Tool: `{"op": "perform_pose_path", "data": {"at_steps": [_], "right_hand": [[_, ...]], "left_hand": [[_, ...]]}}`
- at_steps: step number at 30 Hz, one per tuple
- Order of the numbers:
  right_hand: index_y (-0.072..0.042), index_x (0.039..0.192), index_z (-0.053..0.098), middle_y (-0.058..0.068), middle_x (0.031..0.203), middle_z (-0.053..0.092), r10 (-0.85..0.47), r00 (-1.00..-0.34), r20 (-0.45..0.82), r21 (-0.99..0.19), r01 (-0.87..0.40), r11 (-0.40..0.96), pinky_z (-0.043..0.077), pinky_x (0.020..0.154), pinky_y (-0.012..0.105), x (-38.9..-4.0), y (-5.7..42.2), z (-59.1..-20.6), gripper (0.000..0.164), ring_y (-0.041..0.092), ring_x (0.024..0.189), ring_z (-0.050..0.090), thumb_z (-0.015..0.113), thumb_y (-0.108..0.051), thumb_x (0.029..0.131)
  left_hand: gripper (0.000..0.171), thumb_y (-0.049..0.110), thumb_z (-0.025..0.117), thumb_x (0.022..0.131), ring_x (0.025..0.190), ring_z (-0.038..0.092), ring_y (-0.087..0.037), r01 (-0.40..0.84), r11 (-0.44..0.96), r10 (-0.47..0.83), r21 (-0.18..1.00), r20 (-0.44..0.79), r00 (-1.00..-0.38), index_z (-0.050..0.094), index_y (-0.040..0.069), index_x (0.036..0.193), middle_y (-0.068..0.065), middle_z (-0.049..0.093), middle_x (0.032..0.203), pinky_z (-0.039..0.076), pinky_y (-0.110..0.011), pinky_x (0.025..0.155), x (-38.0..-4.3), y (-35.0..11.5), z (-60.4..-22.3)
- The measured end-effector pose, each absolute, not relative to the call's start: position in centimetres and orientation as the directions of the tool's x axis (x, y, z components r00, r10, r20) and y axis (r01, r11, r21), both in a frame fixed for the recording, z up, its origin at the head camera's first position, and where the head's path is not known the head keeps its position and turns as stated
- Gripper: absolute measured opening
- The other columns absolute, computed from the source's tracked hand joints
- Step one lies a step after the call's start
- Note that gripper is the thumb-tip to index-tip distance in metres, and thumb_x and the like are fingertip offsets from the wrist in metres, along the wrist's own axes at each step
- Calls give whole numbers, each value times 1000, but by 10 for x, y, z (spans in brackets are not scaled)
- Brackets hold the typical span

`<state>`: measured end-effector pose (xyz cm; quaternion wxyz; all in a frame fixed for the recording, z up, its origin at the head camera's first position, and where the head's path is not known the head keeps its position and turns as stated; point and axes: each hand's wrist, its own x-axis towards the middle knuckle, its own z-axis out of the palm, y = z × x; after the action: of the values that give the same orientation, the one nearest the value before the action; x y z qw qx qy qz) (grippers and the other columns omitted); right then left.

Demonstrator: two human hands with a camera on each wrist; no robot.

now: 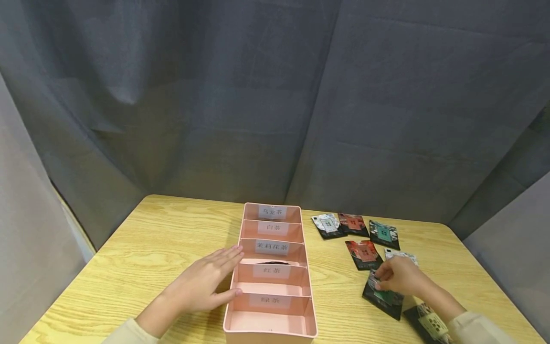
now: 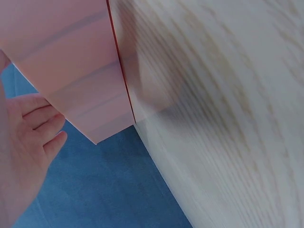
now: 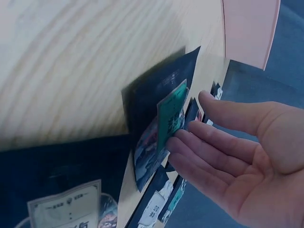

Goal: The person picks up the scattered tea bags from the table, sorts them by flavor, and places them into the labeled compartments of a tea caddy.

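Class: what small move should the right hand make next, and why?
Probably pinch the green-labelled packet under the right hand: in the right wrist view, the fingers are near it, thumb apart, while the left hand touches the pink box.

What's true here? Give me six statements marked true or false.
The pink box has five compartments. True.
The right hand is at a green-labelled packet. True.
The left hand holds a packet. False: it is at the box's left rim.
The packets on the table lie left of the box. False: right.
Every compartment is empty. False: something dark shows in the middle one.
A dark curtain hangs behind the table. True.
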<state>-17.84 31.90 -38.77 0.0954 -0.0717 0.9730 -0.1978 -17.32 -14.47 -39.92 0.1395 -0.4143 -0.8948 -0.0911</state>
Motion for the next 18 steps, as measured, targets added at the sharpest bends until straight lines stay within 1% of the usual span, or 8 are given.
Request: {"op": "perform_pose_path", "data": {"at_steps": [3, 9, 18], "right_hand": [[-3, 86, 73, 3, 77, 72, -198, -970, -139, -409, -126, 904, 54, 57, 22, -174, 316, -390, 20, 11, 67, 65, 83, -13, 71], [-4, 87, 73, 2, 81, 73, -246, -957, -154, -439, -157, 885, 55, 59, 22, -167, 302, -391, 21, 12, 71, 66, 82, -14, 72], [-5, 85, 74, 1, 78, 72, -372, -924, -92, -435, -299, 849, 51, 56, 15, -166, 278, -392, 19, 3, 66, 62, 83, -15, 72]], "left_hand": [[68, 45, 59, 91, 137, 46, -29, 766, 641, 715, 46, 326, -618, 48, -2, 139, -18, 48, 146, 43, -43, 112, -173, -145, -399], [68, 46, 57, 92, 136, 47, -29, 765, 642, 714, 42, 331, -617, 48, -2, 139, -18, 48, 146, 43, -43, 112, -173, -145, -400], [67, 46, 56, 92, 137, 46, -29, 758, 650, 711, 44, 317, -628, 48, -1, 139, -18, 48, 146, 42, -43, 112, -171, -144, -398]]}}
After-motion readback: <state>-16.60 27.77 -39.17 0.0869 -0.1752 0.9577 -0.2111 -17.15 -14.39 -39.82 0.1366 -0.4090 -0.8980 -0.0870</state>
